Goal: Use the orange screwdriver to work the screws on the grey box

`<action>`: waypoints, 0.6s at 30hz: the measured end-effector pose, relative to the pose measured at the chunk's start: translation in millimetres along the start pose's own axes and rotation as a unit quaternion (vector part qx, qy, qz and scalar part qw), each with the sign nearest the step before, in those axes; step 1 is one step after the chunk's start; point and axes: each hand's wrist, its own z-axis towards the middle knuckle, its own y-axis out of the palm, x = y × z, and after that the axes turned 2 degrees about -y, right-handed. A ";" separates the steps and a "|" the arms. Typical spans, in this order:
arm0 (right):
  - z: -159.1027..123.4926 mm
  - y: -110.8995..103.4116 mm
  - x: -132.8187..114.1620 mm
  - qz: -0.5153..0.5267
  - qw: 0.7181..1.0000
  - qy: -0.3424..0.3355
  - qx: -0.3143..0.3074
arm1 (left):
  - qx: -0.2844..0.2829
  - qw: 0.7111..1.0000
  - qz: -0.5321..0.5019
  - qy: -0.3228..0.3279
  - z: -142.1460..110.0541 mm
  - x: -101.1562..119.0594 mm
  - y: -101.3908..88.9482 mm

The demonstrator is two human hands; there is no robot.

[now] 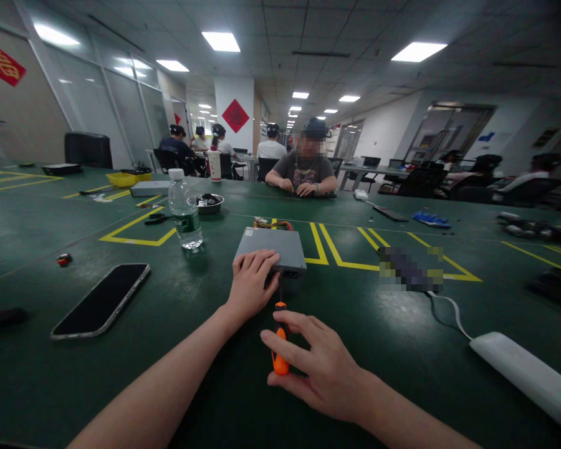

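Note:
A grey metal power supply unit (280, 244) sits on the green table in front of me, with coloured cables (273, 224) at its far side. My left hand (255, 277) grips its near left part, fingers laid over the top and thumb down at the near face. In my right hand (311, 355) is a screwdriver (280, 349) with an orange and black handle, held loosely between fingers and thumb. Its shaft points away from me to the near face of the unit. Whether the tip sits in a screw cannot be made out.
Left of the unit stand a water bottle (185, 212) and a metal bowl (209, 202) of small parts; a phone (101, 300) lies nearer. A white power strip (523, 368) with a cable is at right. Across the table sits a person (303, 168).

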 end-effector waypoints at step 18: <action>-8.2 7.9 4.0 0.007 0.999 -0.035 0.029 | 0.001 1.000 0.001 0.002 0.0 -0.4 -1.1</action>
